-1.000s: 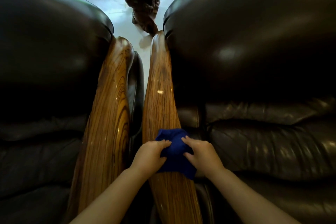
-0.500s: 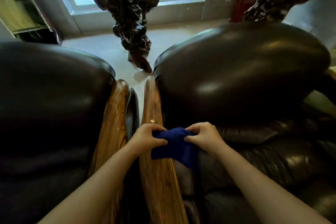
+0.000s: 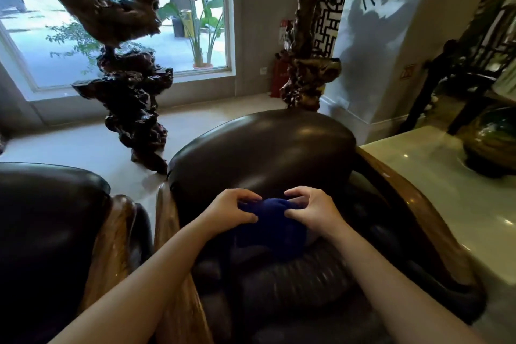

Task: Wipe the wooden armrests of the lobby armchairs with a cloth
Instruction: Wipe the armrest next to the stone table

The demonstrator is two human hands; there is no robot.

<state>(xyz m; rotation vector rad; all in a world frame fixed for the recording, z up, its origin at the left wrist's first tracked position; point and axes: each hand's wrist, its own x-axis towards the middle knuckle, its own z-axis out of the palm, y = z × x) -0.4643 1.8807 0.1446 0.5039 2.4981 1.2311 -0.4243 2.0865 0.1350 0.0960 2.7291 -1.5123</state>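
A dark blue cloth [image 3: 272, 220] hangs in the air over the seat of the right dark leather armchair [image 3: 259, 153]. My left hand [image 3: 231, 209] pinches its left top edge and my right hand [image 3: 310, 208] pinches its right top edge. That chair's left wooden armrest [image 3: 164, 215] runs under my left forearm. Its right wooden armrest [image 3: 413, 204] curves along the far side. The left armchair [image 3: 42, 218] has its own wooden armrest [image 3: 111, 243], close beside the first.
Two dark gnarled root sculptures [image 3: 131, 109] [image 3: 307, 75] stand on the pale floor behind the chairs, before a large window [image 3: 111, 22]. At right, a pale glossy table [image 3: 435, 176] carries a dark round vase [image 3: 494, 142]. A dark wooden chair [image 3: 458, 75] stands beyond it.
Both hands lifted the cloth off the left armrest of the right chair and carried it rightward over the seat. My view tilted up, showing the window and sculptures.
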